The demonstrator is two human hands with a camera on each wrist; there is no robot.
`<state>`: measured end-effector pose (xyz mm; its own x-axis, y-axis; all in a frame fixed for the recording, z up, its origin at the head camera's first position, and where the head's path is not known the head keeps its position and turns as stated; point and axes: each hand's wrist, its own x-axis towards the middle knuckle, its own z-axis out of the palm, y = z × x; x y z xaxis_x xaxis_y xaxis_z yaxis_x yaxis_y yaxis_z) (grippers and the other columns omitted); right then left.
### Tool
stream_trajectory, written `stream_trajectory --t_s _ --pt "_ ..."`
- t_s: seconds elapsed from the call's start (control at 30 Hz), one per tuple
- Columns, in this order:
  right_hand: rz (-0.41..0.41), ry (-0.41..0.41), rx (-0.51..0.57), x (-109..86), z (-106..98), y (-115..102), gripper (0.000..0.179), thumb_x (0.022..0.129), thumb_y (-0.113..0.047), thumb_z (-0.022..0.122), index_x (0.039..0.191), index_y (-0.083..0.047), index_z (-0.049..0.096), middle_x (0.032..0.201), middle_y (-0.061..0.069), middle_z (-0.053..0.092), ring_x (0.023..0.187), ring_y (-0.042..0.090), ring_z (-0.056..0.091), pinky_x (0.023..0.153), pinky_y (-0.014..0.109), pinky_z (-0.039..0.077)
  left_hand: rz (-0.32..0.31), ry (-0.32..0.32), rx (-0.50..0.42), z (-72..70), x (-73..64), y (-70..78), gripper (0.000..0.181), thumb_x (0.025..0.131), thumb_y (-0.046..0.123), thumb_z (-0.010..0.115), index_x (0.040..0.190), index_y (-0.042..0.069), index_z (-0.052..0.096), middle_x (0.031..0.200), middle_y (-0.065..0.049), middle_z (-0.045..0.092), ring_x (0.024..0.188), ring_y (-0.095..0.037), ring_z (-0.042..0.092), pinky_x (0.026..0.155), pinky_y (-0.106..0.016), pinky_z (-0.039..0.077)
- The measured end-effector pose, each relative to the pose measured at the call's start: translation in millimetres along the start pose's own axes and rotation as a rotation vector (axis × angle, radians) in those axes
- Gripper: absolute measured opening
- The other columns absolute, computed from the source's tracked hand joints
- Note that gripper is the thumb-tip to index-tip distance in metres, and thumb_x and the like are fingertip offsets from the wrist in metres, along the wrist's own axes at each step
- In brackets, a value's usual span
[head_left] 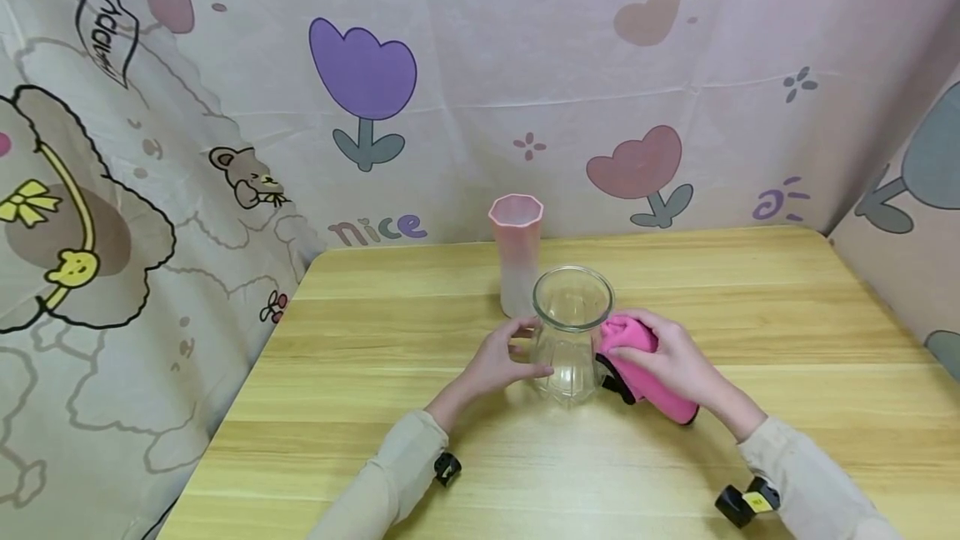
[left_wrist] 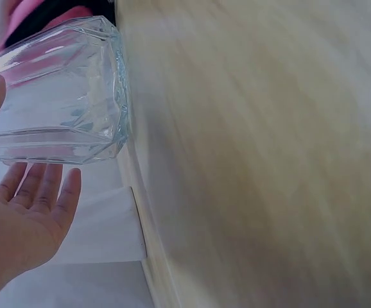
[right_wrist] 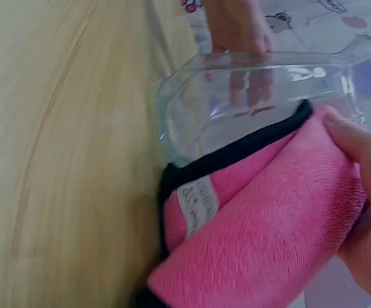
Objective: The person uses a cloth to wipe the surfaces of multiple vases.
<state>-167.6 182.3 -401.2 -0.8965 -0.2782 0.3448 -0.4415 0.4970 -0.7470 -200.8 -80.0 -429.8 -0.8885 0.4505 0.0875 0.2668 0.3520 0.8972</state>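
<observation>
left grip [head_left: 495, 361] — spread beside glass vase [head_left: 567, 361]; right grip [head_left: 681, 363] — holds pink cloth [right_wrist: 269, 224]

Jar [head_left: 570, 365] and vase [head_left: 517, 261] on the tabletop [head_left: 360, 315]
Vase behind the jar, leftward; cloth [head_left: 656, 388] just right of the jar.

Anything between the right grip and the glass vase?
Yes: the pink cloth, held in the right grip, right of the glass vase in the head view. Nothing visible blocks the left grip.
</observation>
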Motion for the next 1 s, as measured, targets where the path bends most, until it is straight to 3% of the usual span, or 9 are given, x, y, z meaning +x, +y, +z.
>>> stream_trajectory --t_s 0.2,0.43,0.6,0.73,0.83,1.0 --pt "0.03 0.133 0.089 5.3 -2.9 -15.3 0.043 0.077 -0.008 0.071 0.117 -0.006 0.056 0.099 0.012 0.063 0.08 0.001 0.057 0.061 0.021 0.052 -0.01 -0.003 0.012 -0.4 1.2 -0.8 0.069 0.068 0.021 0.08 0.128 0.011 0.047 0.122 0.003 0.053 0.111 -0.015 0.049 0.091 -0.03 0.045" --pt "0.015 0.207 0.233 7.7 -5.2 -23.5 0.042 0.076 0.0 0.07 0.116 -0.001 0.056 0.099 -0.019 0.059 0.084 0.0 0.059 0.065 0.017 0.052 -0.001 -0.013 0.027 -2.3 1.5 -1.2 0.068 0.069 0.024 0.079 0.127 0.012 0.047 0.122 0.003 0.054 0.111 -0.015 0.049 0.091 -0.03 0.044" --pt "0.039 0.256 0.307 5.6 -10.9 -29.0 0.041 0.077 0.004 0.067 0.116 0.004 0.054 0.1 -0.019 0.061 0.083 0.001 0.061 0.065 0.019 0.053 0.006 -0.016 0.036 -2.3 1.9 -2.1 0.067 0.069 0.025 0.079 0.126 0.013 0.048 0.122 0.003 0.054 0.112 -0.015 0.049 0.091 -0.03 0.045" --pt "0.064 0.313 0.326 4.2 -18.9 -30.6 0.041 0.078 0.005 0.066 0.116 0.0 0.055 0.097 -0.018 0.063 0.08 0.001 0.061 0.062 0.018 0.053 0.007 -0.018 0.04 -1.9 1.8 -2.1 0.066 0.069 0.025 0.079 0.126 0.012 0.047 0.123 0.003 0.053 0.112 -0.015 0.049 0.091 -0.03 0.045" --pt "0.053 0.34 0.366 3.3 -25.8 -29.1 0.041 0.078 0.005 0.065 0.117 -0.006 0.057 0.097 -0.016 0.064 0.079 0.0 0.061 0.062 0.016 0.052 0.006 -0.016 0.043 -1.7 1.2 -1.1 0.067 0.069 0.026 0.079 0.127 0.012 0.047 0.123 0.003 0.053 0.113 -0.016 0.049 0.092 -0.031 0.045" --pt "0.033 0.368 0.459 -0.1 -34.2 -23.6 0.042 0.078 0.009 0.063 0.118 -0.003 0.057 0.102 -0.012 0.065 0.084 0.001 0.061 0.065 0.014 0.052 -0.002 -0.017 0.048 -1.3 0.4 -0.5 0.067 0.07 0.026 0.078 0.127 0.013 0.047 0.124 0.003 0.052 0.114 -0.016 0.048 0.092 -0.032 0.045"
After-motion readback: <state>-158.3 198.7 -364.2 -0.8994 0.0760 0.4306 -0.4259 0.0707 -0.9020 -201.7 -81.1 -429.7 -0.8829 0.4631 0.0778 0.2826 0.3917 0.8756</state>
